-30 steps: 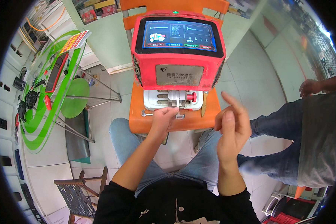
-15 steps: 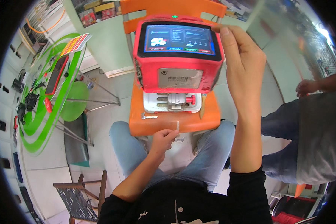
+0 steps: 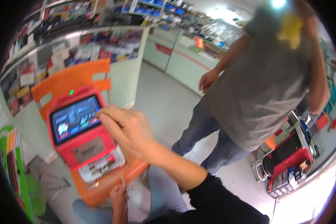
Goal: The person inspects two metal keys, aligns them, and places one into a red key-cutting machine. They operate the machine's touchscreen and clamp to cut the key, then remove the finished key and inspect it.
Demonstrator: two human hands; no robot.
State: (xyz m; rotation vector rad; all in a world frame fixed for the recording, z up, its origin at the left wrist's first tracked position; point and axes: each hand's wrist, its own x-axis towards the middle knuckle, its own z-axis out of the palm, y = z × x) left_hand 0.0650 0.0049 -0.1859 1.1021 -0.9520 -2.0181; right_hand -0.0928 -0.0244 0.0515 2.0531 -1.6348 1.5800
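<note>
A red key-cutting style machine (image 3: 86, 146) with a lit touchscreen (image 3: 75, 118) stands on an orange chair (image 3: 100, 184) in front of me. My right hand (image 3: 128, 132) reaches over it, fingers stretched out, with the fingertips on the right edge of the screen; it holds nothing. My left hand (image 3: 118, 195) is low at the chair's front edge, pinched on a small metal piece (image 3: 122, 180) that sticks up from the fingers. The machine's silver clamp section (image 3: 100, 166) lies between the two hands.
A person in a grey shirt and jeans (image 3: 257, 82) stands close on the right. A green table (image 3: 16, 179) sits at the left edge. Shop counters with packed shelves (image 3: 63, 44) run behind. A red and black case (image 3: 287, 156) lies at the lower right.
The view has swung up and to the right. My right hand came down from beside the machine onto the screen's edge. My left hand stays low at the chair's front edge.
</note>
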